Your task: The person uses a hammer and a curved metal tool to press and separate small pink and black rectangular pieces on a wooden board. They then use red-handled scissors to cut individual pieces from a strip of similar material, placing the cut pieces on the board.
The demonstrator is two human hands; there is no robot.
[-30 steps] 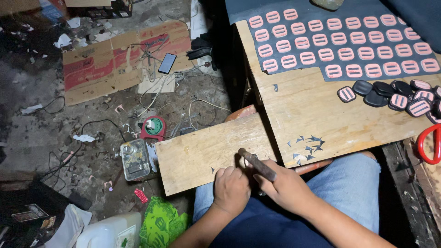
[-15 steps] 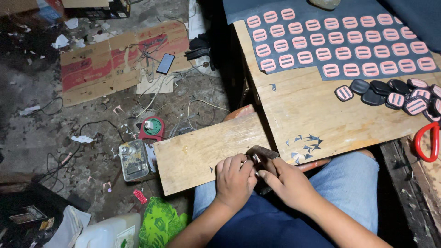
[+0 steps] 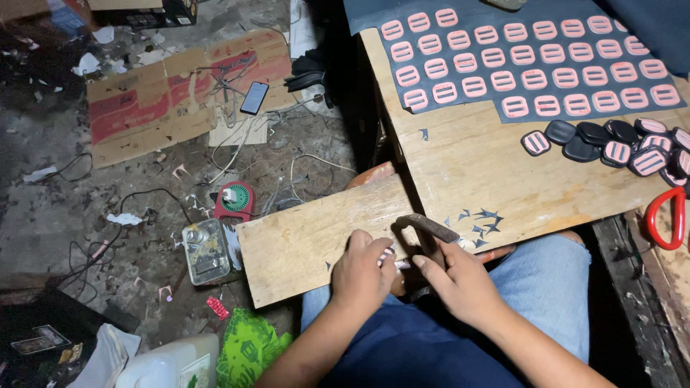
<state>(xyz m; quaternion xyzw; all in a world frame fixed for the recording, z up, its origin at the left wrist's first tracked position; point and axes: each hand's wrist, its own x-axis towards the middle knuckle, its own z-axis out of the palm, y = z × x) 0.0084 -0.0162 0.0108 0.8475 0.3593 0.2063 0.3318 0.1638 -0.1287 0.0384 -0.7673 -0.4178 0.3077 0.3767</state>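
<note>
So the right hand (image 3: 460,284) has its grip closed round the handle end of a dark metal tool (image 3: 429,227), some kind of punch or small hammer with a bent head, held up just above the plank. The left hand (image 3: 363,271) is curled down with its fingertips pinched on a small pink and black piece (image 3: 389,254) sitting on the plank, right under the tool head. Can't make out much of that piece, the fingers cover most of it.

The wooden plank (image 3: 302,248) lies across the person's lap, jeans visible underneath, and its far end butts up against the counter (image 3: 474,169). Little dark offcut scraps (image 3: 480,219) are scattered on the counter just past the tool.

Further up the counter there's a dark sheet (image 3: 503,43) covered in neat rows of pink buckle-shaped pieces, and beside it a loose pile of black and pink pieces (image 3: 618,147). Red-handled scissors (image 3: 667,219) sit at the right edge.

Floor on the left is a mess: flattened cardboard (image 3: 144,108) with a phone (image 3: 254,98) on it, tangled wires, a red round gadget (image 3: 235,201), a clear plastic box (image 3: 206,250), and a green bag (image 3: 248,352) next to a white jug (image 3: 169,366).
</note>
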